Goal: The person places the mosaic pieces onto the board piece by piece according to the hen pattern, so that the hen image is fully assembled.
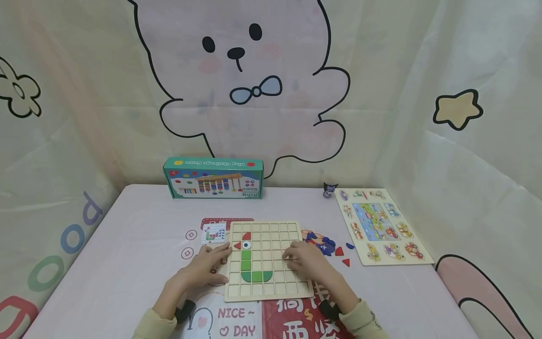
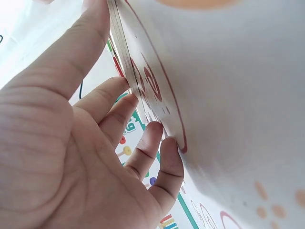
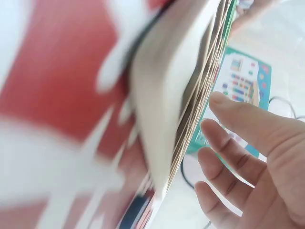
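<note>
Green tiles (image 1: 246, 254) laid down, a hand at each side of the board

Remote view. Left hand (image 1: 202, 267): fingers apart, thumb and fingertips at the left edge of the grid board (image 1: 292, 289); I read this as bracing. Right hand (image 1: 309, 259): over the right-hand cells, fingers loosely bent. I see no piece in it; whether its tips press down, I cannot tell.

Board lies between the hands, over a printed mat (image 1: 237, 320). Green tiles run downward, then turn right; above them sit an eye tile (image 1: 246, 245) and a red piece (image 1: 246, 236).

Technique: I would brace lightly, square each tile to the cell lines, press it flat with one fingertip, and check the picture card (image 1: 214, 232) beside the board's upper left. Risk, I judge: a sleeve or finger nudging tiles askew.

Farther out: red triangles (image 1: 339, 251) and a blue piece (image 1: 350, 246) to the right; green box (image 1: 213, 179) at the back.
</note>
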The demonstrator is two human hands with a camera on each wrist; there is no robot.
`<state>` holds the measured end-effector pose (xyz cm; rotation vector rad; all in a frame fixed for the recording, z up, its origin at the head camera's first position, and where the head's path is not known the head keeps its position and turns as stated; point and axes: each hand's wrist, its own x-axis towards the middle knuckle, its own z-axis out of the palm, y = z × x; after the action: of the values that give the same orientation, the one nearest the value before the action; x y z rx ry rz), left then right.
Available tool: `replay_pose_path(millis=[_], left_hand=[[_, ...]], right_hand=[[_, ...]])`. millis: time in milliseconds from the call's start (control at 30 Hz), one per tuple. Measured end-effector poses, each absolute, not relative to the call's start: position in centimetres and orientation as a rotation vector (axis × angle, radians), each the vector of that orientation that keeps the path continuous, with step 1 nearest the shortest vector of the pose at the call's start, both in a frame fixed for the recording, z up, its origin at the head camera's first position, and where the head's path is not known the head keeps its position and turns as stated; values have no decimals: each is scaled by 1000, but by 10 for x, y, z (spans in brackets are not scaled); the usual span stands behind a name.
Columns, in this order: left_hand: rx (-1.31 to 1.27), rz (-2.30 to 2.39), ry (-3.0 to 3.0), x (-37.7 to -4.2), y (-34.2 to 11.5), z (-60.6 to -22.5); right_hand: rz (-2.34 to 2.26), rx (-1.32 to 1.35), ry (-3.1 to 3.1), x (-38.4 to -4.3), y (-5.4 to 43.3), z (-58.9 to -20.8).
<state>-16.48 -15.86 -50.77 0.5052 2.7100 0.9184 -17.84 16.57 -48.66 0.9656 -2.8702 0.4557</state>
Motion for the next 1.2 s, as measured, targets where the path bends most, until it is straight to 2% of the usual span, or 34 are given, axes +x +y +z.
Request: replay_pose_path(millis=[667, 1200], left_hand=[[524, 911, 2705, -166, -160, -510], [515, 916, 2690, -165, -160, -508]], right_hand=[[470, 642, -2959, -198, 220, -486], [439, 454, -3067, -214, 223, -487]])
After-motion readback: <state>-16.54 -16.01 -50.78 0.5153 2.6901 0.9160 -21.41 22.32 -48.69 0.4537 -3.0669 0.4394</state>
